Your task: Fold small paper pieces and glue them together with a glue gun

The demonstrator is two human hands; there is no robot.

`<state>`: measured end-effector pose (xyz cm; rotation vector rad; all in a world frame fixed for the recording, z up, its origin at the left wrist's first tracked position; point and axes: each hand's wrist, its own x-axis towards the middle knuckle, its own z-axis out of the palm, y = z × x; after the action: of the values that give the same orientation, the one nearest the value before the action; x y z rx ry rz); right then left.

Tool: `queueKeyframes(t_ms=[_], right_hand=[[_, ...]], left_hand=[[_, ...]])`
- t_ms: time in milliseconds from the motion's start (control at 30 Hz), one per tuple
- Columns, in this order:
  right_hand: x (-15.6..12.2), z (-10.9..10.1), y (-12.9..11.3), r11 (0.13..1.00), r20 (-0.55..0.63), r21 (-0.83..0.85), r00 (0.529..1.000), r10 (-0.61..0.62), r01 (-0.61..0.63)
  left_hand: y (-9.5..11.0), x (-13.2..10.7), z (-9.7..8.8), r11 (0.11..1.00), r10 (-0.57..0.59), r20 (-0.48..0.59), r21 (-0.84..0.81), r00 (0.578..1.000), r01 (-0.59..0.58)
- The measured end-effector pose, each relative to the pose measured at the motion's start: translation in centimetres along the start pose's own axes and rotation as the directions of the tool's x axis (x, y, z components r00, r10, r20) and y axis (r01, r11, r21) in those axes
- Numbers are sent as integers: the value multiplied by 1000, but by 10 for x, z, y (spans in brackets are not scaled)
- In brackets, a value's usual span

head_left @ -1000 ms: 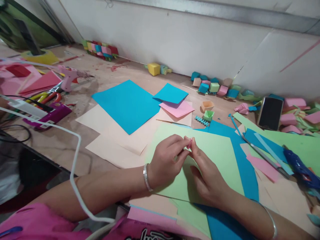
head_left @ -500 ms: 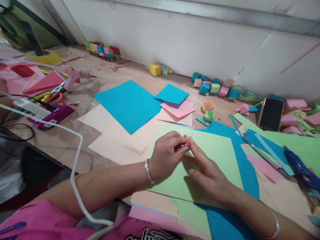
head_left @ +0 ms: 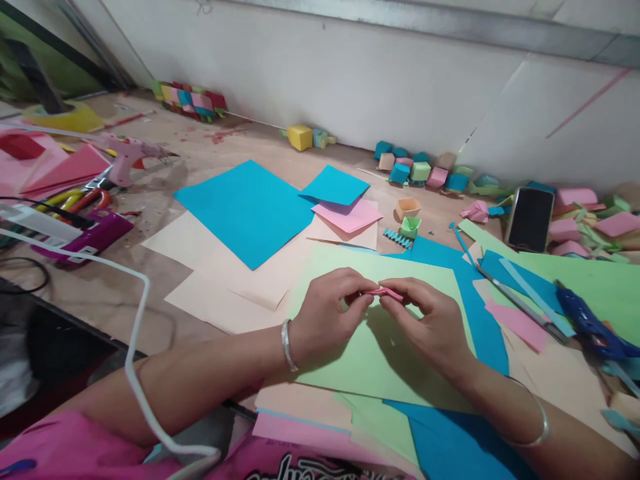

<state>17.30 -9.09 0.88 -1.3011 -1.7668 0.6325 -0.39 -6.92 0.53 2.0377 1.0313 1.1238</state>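
A narrow folded strip of pink paper is stretched between my two hands, above a light green sheet. My left hand pinches its left end between thumb and fingers. At the other end, my right hand grips the strip with thumb and fingertips. Parts of the strip are hidden by the fingers. Just beyond the hands stand a small green paper box, a peach paper box and a zigzag-folded blue strip.
Blue sheets and peach sheets lie to the left. Scissors, a blue glue gun and a phone are on the right. A pink glue gun lies far left. A white cable crosses my left forearm.
My right hand has turned and shifted right, from touching the bunched pink paper with its fingertips to gripping one end. The pink strip now shows longer between both hands. The view has shifted slightly.
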Motion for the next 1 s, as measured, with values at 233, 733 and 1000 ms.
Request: queueKeyframes(t_ms=[233,733,1000], right_hand=[[2,-3,-4,985,-12,-114,991,-131,129],[1,0,-2,975,-35,-160,986,-161,154],[0,0,-1,974,-28,-170,987,-158,152]], left_hand=[[3,1,-2,996,-88,4,-3,996,88],[4,2,0,989,-143,32,-33,989,144],[5,1,0,982,-180,36,-45,983,181]])
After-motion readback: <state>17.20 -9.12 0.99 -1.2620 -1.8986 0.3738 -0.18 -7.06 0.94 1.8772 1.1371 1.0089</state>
